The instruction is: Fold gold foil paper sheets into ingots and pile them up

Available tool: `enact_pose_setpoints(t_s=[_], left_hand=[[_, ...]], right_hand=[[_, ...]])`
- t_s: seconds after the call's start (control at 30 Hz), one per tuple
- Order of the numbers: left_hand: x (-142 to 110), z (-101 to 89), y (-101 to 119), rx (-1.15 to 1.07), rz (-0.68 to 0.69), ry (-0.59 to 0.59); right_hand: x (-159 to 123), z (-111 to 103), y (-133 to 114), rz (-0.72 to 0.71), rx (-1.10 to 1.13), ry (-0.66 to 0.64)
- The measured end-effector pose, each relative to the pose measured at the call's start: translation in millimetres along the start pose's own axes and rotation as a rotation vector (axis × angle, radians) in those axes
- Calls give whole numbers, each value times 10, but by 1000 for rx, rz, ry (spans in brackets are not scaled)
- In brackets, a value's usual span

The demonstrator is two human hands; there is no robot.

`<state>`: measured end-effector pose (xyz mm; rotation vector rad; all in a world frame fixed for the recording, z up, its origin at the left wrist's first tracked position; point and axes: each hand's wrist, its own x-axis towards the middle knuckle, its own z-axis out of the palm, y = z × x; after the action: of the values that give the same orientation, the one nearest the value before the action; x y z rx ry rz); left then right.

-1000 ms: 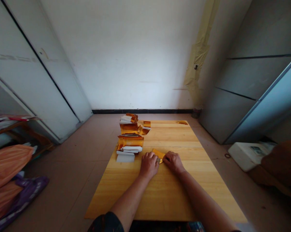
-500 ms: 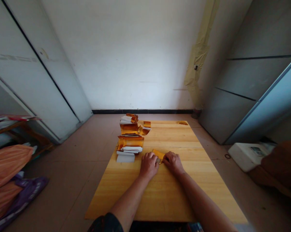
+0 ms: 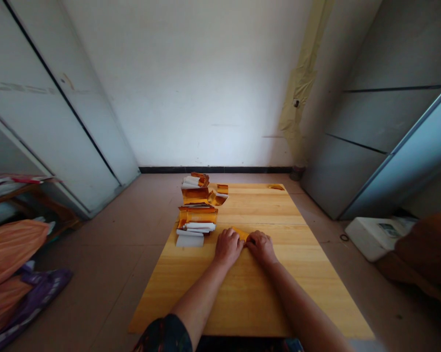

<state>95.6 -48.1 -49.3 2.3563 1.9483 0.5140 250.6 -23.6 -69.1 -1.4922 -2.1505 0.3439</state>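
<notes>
The left hand (image 3: 227, 247) and right hand (image 3: 262, 247) sit side by side near the middle of the table (image 3: 242, 298), fingers curled closed and pressing down on a gold foil sheet (image 3: 240, 233), which pokes out just beyond them. Just beside the left hand, at the table's left edge, stand folded stacks of gold and white paper (image 3: 197, 220), with more stacks (image 3: 195, 188) at the far left corner. A scrap of gold foil (image 3: 276, 187) lies at the far right corner.
</notes>
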Motion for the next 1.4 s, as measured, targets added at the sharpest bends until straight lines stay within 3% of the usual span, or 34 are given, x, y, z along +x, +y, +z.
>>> enact_pose_setpoints(t_s=[0.63,1.0,1.23,1.4], left_hand=[[-58,38,-10,24,-42,-1],[-56,38,-2,20,-46,-11],[-75,36,-16,6,-40,-3],[-97,5,-25,-17,-36,-20]], right_hand=[[13,-15,85,-52,111,-11],[7,-80,-19,4,63,-34],[44,-108,98,-38,181,-108],[49,-120,70,-16,149,-105]])
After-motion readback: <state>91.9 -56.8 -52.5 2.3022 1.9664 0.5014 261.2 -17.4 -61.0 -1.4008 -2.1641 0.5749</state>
